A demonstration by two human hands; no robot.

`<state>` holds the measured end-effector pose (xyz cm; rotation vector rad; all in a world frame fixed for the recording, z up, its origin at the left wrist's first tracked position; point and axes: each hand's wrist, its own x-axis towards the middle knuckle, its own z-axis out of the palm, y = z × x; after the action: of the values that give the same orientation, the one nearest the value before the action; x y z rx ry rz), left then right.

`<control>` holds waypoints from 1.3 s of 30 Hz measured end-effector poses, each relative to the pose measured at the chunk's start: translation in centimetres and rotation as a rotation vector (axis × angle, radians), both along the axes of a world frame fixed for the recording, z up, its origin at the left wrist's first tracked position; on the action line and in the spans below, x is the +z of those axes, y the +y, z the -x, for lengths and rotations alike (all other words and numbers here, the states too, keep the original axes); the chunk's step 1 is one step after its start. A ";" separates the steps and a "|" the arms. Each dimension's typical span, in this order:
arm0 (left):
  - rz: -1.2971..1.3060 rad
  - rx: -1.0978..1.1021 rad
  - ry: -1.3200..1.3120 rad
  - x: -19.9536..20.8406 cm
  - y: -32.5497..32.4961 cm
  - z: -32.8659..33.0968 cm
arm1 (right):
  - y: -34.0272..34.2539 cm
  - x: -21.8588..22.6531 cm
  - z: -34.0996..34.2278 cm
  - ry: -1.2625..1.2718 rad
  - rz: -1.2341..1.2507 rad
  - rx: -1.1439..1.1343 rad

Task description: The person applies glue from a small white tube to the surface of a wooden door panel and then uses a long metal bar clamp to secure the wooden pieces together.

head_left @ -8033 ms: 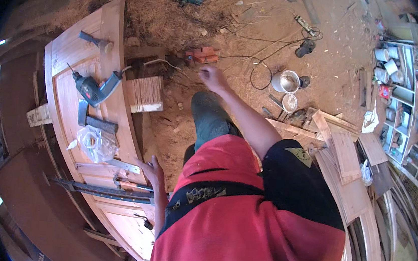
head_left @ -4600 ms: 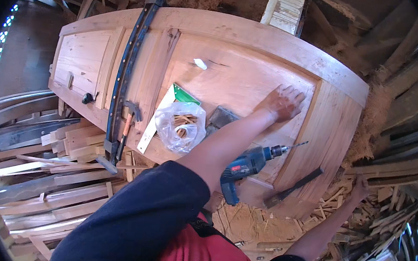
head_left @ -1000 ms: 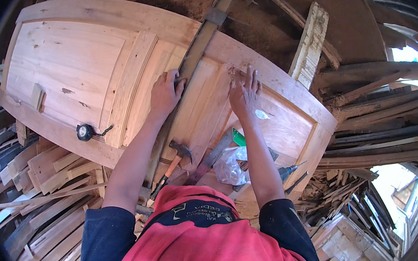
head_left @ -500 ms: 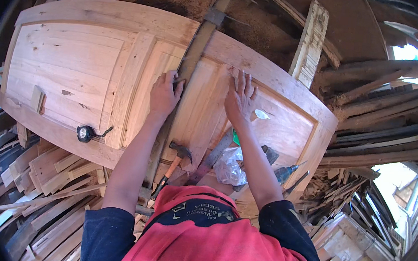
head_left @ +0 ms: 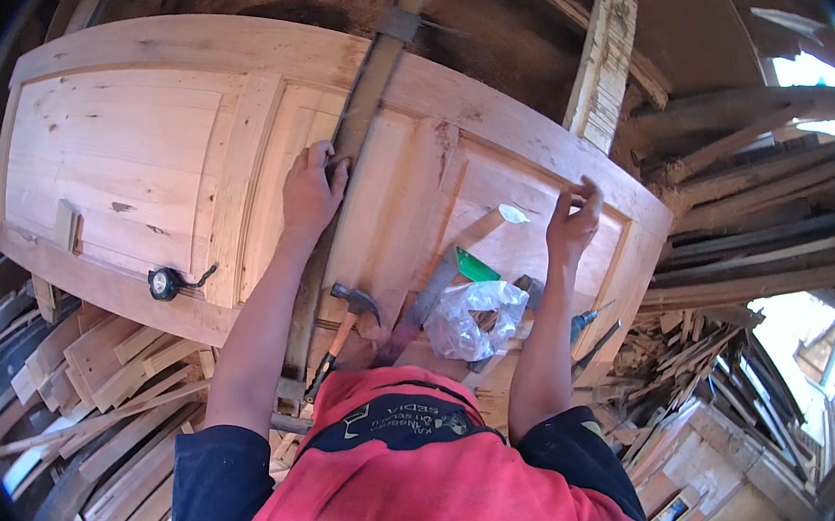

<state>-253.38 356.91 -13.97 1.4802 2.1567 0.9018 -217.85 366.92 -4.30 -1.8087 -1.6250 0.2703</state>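
Observation:
A pale wooden panel door (head_left: 118,131) lies flat before me, with a long bar clamp (head_left: 359,119) across it. My left hand (head_left: 311,195) rests on the door at the clamp's left edge, fingers curled against the bar. Over the right-hand panel my right hand (head_left: 572,225) is raised, its fingers loosely bent and apart, with nothing visible in them. Between my arms lie a claw hammer (head_left: 343,329) with an orange-and-black handle, a clear plastic bag (head_left: 477,322), a green triangular piece (head_left: 476,266) and a small white scrap (head_left: 512,213).
A round black tape measure (head_left: 164,283) and a small wood block (head_left: 68,225) sit on the door's left part. A blue power drill (head_left: 582,322) lies beyond my right forearm. Timber offcuts (head_left: 116,362) are piled at lower left; more boards (head_left: 770,254) are stacked at right.
My right hand has lifted off the door and moved right, its fingers bending. The plastic bag and green piece are now more exposed. My left hand stays at the clamp.

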 end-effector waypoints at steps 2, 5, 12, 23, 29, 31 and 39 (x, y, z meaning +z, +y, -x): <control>-0.025 -0.017 -0.018 0.4 0.6 -0.6 | -2.9 -4.9 -6.6 0.008 0.174 0.014; -0.029 -0.018 -0.023 0.1 0.6 -0.6 | -6.5 -8.3 -8.2 0.411 0.564 0.084; 0.001 -0.024 -0.011 -0.2 0.8 -1.0 | -6.3 -9.8 -5.1 0.150 0.359 0.143; 0.049 -0.043 -0.010 -0.3 0.6 -0.9 | -5.4 -9.3 3.4 0.429 0.428 0.168; 0.044 -0.035 -0.002 -0.4 0.5 -0.7 | -3.6 -8.2 6.6 0.329 0.394 0.122; 0.043 -0.032 -0.004 -0.3 0.5 -0.7 | -3.1 -7.6 7.3 0.369 0.388 0.114; -0.002 -0.033 -0.013 -0.2 0.7 -0.9 | -2.4 -7.8 8.0 0.373 0.289 0.099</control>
<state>-252.52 357.64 -14.14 1.5025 2.1166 0.9004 -225.86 364.48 -12.14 -1.7529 -1.4633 0.8729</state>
